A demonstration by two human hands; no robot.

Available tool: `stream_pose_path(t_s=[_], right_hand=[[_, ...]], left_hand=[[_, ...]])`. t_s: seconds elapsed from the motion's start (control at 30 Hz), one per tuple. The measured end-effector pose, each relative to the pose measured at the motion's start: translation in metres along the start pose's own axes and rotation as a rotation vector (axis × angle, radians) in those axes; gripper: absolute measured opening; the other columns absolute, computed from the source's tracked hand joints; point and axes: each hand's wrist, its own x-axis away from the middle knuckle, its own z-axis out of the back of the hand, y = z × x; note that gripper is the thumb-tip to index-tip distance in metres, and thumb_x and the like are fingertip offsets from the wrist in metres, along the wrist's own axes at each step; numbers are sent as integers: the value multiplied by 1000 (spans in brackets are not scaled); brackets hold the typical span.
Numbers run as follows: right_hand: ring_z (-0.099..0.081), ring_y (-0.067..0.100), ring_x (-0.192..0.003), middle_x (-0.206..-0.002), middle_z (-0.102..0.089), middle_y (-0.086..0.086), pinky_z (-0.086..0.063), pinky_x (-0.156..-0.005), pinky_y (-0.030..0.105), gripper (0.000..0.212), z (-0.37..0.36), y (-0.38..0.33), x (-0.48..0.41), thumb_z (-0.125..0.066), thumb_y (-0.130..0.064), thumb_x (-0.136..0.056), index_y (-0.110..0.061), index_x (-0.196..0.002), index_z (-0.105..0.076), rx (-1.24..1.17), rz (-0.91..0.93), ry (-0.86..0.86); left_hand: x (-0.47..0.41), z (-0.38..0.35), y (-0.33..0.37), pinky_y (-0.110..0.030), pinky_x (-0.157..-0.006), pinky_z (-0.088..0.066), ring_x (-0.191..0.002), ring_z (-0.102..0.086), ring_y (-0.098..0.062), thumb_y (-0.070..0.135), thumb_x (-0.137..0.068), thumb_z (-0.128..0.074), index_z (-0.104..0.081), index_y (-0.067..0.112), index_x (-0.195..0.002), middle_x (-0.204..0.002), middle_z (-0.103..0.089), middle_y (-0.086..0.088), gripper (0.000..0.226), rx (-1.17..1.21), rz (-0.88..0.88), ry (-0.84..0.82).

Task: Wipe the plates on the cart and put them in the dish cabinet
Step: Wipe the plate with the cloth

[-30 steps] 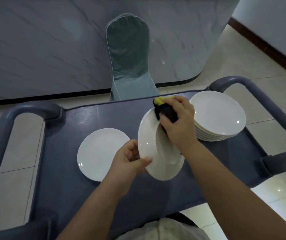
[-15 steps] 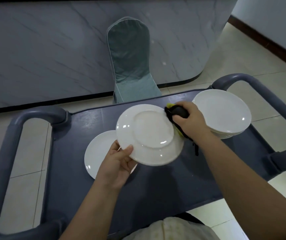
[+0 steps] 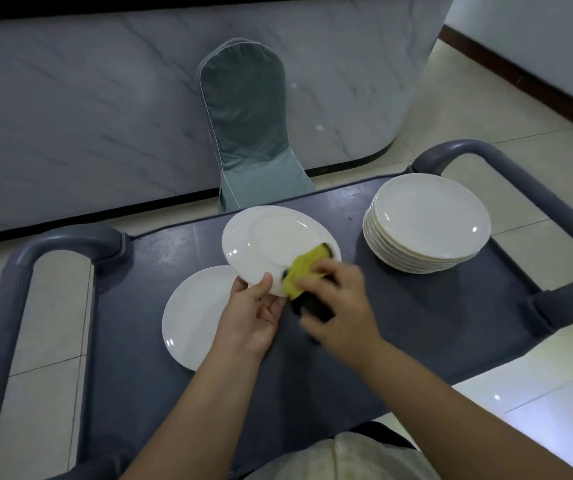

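My left hand [image 3: 252, 315] pinches the near rim of a white plate [image 3: 271, 242], held underside up above the grey cart top [image 3: 416, 323]. My right hand [image 3: 338, 304] grips a yellow and black cloth [image 3: 304, 277] and presses it on the plate's near right edge. A single white plate [image 3: 193, 313] lies flat on the cart just left of my left hand. A stack of several white plates [image 3: 427, 221] stands at the cart's far right.
The cart has thick grey handles at the left [image 3: 4, 299] and the right [image 3: 534, 188]. A chair in a teal cover [image 3: 247, 126] stands beyond the cart against a marble-patterned counter [image 3: 87, 98]. Pale tiled floor lies around.
The held plate was turned from on edge to underside up. My right hand brought the cloth from the plate's far right rim across to its near right edge.
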Motion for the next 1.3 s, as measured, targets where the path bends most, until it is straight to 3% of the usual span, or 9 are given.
stream_pose_path(t_s=[0.1, 0.23, 0.33, 0.43, 0.63, 0.77, 0.87, 1.17, 1.3], right_hand=[[-45, 19, -105, -120, -51, -2, -34, -99, 22, 40, -2, 2, 8, -66, -24, -67, -30, -107, -66, 8, 105, -66], [-52, 23, -110, -115, -56, 2, -32, -103, 15, 41, 26, 47, -18, -60, -28, -67, -30, -108, -67, -32, -325, 23], [-56, 30, -106, -109, -62, 9, -42, -99, 35, 47, 36, 66, -79, -57, -33, -66, -24, -111, -68, 38, -522, -20], [-55, 28, -104, -110, -62, 5, -39, -99, 34, 46, 21, 32, -111, -58, -31, -67, -26, -112, -69, 70, -337, -70], [-51, 29, -97, -118, -58, 7, -41, -91, 32, 30, 12, -1, -19, -63, -32, -79, -24, -107, -71, 73, 221, -185], [-51, 28, -108, -120, -52, 2, -32, -102, 21, 39, 31, 62, -5, -61, -26, -71, -27, -109, -68, 59, -89, -59], [-51, 29, -108, -114, -55, 5, -30, -94, 19, 45, 29, 70, -57, -55, -32, -71, -26, -114, -67, 51, -405, 50], [-48, 27, -104, -124, -50, 3, -38, -97, 31, 36, 20, 12, -23, -63, -27, -77, -26, -113, -67, 61, 279, -186], [-47, 20, -109, -120, -46, -11, -40, -101, 41, 41, 40, 58, -20, -59, -29, -72, -34, -112, -63, 22, -95, -2]], left_hand=[[1, -3, -6, -37, -73, -60, -86, -71, -26, 0, -95, -50, -58, 15, -112, -105, -71, -13, 24, -45, 14, -10], [9, 8, 7, -34, -66, -61, -85, -73, -20, -5, -94, -49, -56, 14, -116, -99, -74, -5, 30, -117, -26, -121], [16, 17, 16, -38, -72, -60, -91, -71, -26, -8, -86, -60, -52, 9, -121, -106, -71, -11, 40, -347, -9, -264], [17, 13, 11, -41, -74, -60, -92, -69, -29, -7, -77, -68, -53, 6, -117, -104, -69, -16, 44, -494, -32, -293], [9, 23, 13, -41, -76, -60, -90, -71, -27, -3, -81, -57, -57, 11, -114, -106, -71, -14, 36, -241, -80, -211], [10, 33, 11, -42, -73, -61, -92, -70, -27, -7, -78, -63, -56, 11, -116, -106, -71, -13, 43, -339, -39, -221], [13, 29, 3, -40, -70, -59, -93, -69, -30, -5, -74, -67, -55, 8, -119, -106, -69, -16, 48, -468, -17, -285], [9, 15, 14, -41, -78, -58, -87, -71, -24, 0, -75, -59, -58, 14, -106, -101, -72, -10, 34, -249, -147, -213], [13, 19, 7, -37, -69, -61, -87, -71, -21, 0, -70, -64, -58, 14, -108, -102, -71, -9, 40, -260, -97, -208]])
